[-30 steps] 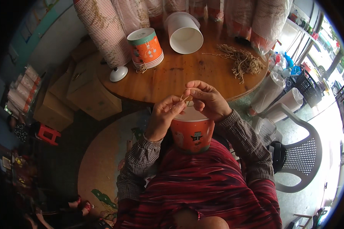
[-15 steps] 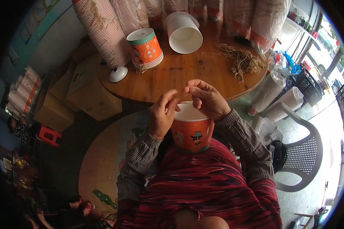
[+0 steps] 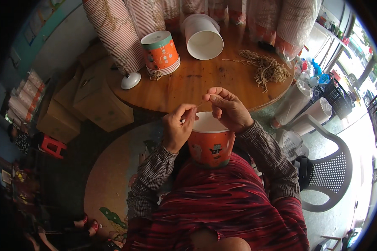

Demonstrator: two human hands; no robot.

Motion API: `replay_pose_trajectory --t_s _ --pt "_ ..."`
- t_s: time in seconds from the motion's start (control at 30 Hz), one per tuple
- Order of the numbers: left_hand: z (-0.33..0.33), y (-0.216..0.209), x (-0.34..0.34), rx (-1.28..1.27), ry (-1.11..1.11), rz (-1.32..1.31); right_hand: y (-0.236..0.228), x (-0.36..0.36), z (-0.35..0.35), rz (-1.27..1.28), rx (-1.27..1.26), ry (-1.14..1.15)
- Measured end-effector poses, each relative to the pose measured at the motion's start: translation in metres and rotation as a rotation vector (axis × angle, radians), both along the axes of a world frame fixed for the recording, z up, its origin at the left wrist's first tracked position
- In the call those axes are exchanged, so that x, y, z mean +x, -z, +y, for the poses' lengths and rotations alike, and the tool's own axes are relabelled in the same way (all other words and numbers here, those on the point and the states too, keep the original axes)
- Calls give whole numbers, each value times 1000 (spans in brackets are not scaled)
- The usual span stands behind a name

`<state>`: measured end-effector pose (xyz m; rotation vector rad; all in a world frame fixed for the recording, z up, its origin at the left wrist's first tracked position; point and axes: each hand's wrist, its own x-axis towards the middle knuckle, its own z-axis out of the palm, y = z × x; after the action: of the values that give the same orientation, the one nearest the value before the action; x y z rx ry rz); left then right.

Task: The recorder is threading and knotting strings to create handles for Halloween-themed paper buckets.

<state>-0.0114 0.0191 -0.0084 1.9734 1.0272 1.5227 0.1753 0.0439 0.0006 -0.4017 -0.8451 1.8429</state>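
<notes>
An orange paper bucket (image 3: 210, 147) with a white inside and a green base stands upright on my lap, against a red striped garment. Over its rim, a thin piece of twine (image 3: 200, 104) runs between my two hands. The fingertips of my left hand (image 3: 178, 129) pinch one end, above the bucket's left side. A little higher, to the right, my right hand (image 3: 231, 111) pinches the other end between thumb and forefinger. Where the rest of the strand goes is too fine to make out.
On the round wooden table (image 3: 188, 90) are upturned orange buckets (image 3: 161, 54), a white bucket (image 3: 205, 45) on its side, a white lid (image 3: 130, 80) and a twine bundle (image 3: 269, 69). Tall bucket stacks (image 3: 117, 37) line the back. Cardboard boxes (image 3: 98, 100) stand left, a grey chair (image 3: 331, 167) right.
My left fingers have closed on the twine and moved slightly right and up, toward my right hand. The right hand has barely moved, and the bucket stays on my lap.
</notes>
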Motion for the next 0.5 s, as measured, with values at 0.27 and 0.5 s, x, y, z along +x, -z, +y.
replay_pose_trajectory --t_s 0.27,0.5 --pt "4 -7 -11 -31 37 -52 -2 -4 0 -73 28 54" --pt "6 -13 -18 -144 139 12 0 -3 4 -44 -7 122"
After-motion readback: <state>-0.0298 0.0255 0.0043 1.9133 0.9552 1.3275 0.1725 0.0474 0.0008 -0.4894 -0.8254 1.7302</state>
